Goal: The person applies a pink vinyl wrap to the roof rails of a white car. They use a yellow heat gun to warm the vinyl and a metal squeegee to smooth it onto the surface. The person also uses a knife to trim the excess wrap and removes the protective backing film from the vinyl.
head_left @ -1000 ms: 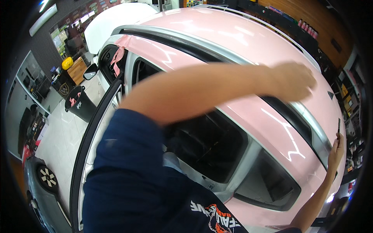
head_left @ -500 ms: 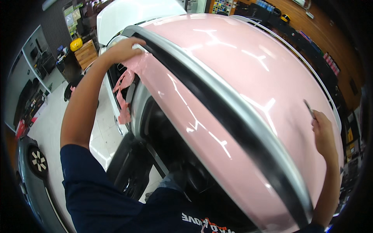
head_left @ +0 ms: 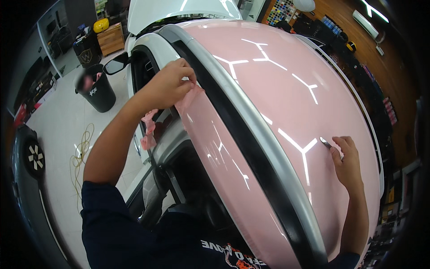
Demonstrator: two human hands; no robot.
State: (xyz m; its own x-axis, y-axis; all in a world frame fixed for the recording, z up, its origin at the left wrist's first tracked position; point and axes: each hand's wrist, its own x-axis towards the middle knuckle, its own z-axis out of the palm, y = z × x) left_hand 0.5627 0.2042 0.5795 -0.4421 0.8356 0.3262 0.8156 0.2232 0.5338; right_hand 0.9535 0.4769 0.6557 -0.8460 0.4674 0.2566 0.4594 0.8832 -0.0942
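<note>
My left hand (head_left: 175, 83) pinches the front edge of a pink vinyl film (head_left: 210, 139) that lies along the car's side above the door. A crumpled strip of the film (head_left: 149, 130) hangs below that hand. White bodywork (head_left: 162, 47) shows ahead of the film's edge. In my right hand (head_left: 347, 163) is a small utility knife (head_left: 326, 143), its tip pointing away to the left. That hand hovers over or rests on the pink roof (head_left: 268, 80); I cannot tell whether it touches. Between the hands run a black strip (head_left: 237, 125) and a silver roof rail (head_left: 251, 107).
A black bin (head_left: 102, 94) with pink scraps stands beyond the door mirror (head_left: 116, 63). A yellow hose or cord (head_left: 83, 148) lies on the tiled floor. A dark car (head_left: 33, 179) is at left, the raised white hood (head_left: 179, 11) ahead.
My left hand has come back from the rail's front end with the film's edge, and white bodywork now shows there. My right hand has moved left with the knife. The view has shifted.
</note>
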